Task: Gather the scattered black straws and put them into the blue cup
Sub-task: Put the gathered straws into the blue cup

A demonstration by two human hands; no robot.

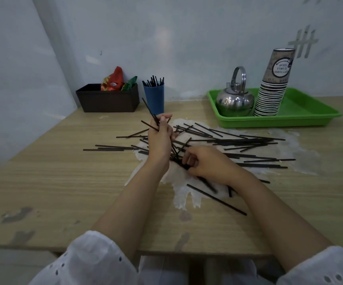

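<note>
black box (107,100) at back left, blue cup (154,98) just right of it on the table (63,182), already holding some straws. left hand (160,137) raised in front of the cup, fingers curled round a few held straws (149,112) - right hand (207,163) low, fingers curled, pinching into the scattered black straws (248,140). green tray (310,117) with kettle (234,99) and stacked paper cups (273,89) far right.

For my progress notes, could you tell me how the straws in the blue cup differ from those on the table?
Inside the blue cup, the standing straws are upright and bunched; the scattered straws lie flat and crossing on the table. The standing straws show only their tops; the scattered straws show full length. Both are thin and black.
</note>
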